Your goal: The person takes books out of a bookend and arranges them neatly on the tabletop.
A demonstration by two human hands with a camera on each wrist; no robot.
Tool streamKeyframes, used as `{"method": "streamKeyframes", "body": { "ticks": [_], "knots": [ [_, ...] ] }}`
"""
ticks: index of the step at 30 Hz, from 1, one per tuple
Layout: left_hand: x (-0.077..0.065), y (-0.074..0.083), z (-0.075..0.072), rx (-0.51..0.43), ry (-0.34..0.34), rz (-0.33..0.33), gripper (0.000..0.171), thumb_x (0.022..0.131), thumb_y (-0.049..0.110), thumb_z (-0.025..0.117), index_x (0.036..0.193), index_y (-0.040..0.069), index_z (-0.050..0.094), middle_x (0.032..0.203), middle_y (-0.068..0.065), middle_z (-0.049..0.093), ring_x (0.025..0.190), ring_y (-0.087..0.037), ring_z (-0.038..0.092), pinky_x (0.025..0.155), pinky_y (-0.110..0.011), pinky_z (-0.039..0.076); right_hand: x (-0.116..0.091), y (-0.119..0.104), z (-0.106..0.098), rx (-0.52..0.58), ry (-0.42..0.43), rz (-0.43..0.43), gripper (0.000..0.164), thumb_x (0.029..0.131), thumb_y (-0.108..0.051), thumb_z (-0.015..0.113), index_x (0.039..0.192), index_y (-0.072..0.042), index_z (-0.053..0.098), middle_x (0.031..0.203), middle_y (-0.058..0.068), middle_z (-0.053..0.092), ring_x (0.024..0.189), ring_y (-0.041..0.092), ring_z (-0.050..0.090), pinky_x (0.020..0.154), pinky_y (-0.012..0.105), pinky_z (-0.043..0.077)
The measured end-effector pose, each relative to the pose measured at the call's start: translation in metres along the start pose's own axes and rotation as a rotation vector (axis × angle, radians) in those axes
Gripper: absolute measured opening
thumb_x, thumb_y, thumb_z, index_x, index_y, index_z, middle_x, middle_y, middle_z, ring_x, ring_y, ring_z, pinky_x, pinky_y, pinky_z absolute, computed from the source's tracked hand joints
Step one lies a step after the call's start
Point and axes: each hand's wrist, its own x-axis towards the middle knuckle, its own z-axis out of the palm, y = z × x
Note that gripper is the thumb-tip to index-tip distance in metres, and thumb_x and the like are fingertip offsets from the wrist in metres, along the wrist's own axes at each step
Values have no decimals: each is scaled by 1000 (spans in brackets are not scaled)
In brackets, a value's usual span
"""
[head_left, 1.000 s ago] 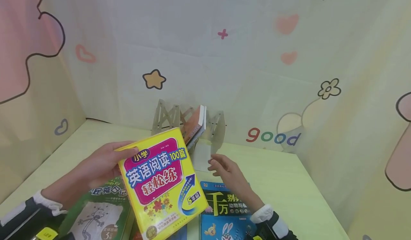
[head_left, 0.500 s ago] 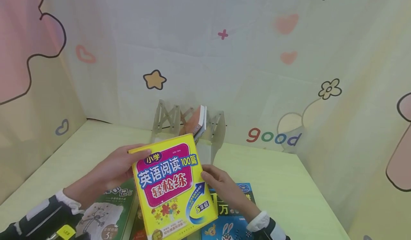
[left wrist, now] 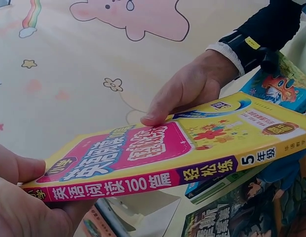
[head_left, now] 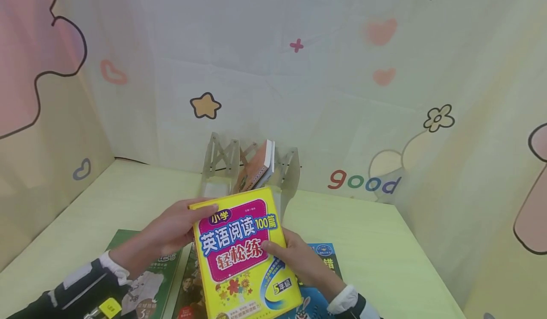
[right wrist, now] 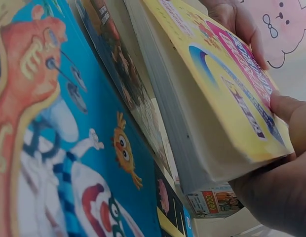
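Note:
A yellow book [head_left: 231, 243] with a magenta title panel is held tilted above the table. My left hand [head_left: 173, 226] grips its upper left corner, thumb on the cover and fingers beneath. On the opposite edge, my right hand [head_left: 301, 259] pinches the book with the thumb lying across the cover. The spine faces the left wrist view, where the right thumb also presses the cover. In the right wrist view the page edges [right wrist: 177, 113] show, and the front cover appears slightly raised from the pages.
Behind the book stands a metal book rack [head_left: 292, 176] with a leaning brown book [head_left: 254, 169]. On the table [head_left: 372, 243] lie a green book [head_left: 149, 271], a dark illustrated book [head_left: 190, 283] and a blue book [head_left: 325, 257], partly hidden. A printed curtain [head_left: 273, 72] closes the back.
The yellow book has moved right and slightly down in my left hand. My right hand, first apart from it, has come to the right edge and now grips it, thumb on the cover.

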Motion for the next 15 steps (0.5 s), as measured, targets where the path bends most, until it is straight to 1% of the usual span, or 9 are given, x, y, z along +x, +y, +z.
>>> {"method": "streamKeyframes", "body": {
  "ticks": [4,9,15],
  "knots": [
    [2,-2,3,-7,2,-10,58,107,26,59,152,-5,41,114,-17,70,96,-29,75,84,-40,62,0,3,1,14,23,18,55,100,-32,70,144,-7,48,118,18,71,101,37,74,79,51,61],
    [4,-2,4,-17,13,-41,56,107,25,58,152,-4,43,112,-17,71,95,-31,75,84,-42,62,-1,5,2,21,63,38,56,99,-33,72,143,-6,49,117,17,72,99,37,74,79,50,62],
    [8,-6,7,-11,-1,-56,56,107,27,58,151,-5,42,110,-17,72,94,-30,75,82,-41,62,-4,7,2,7,117,46,57,98,-33,73,143,-6,49,115,16,73,97,36,75,78,49,62]
  ]
}}
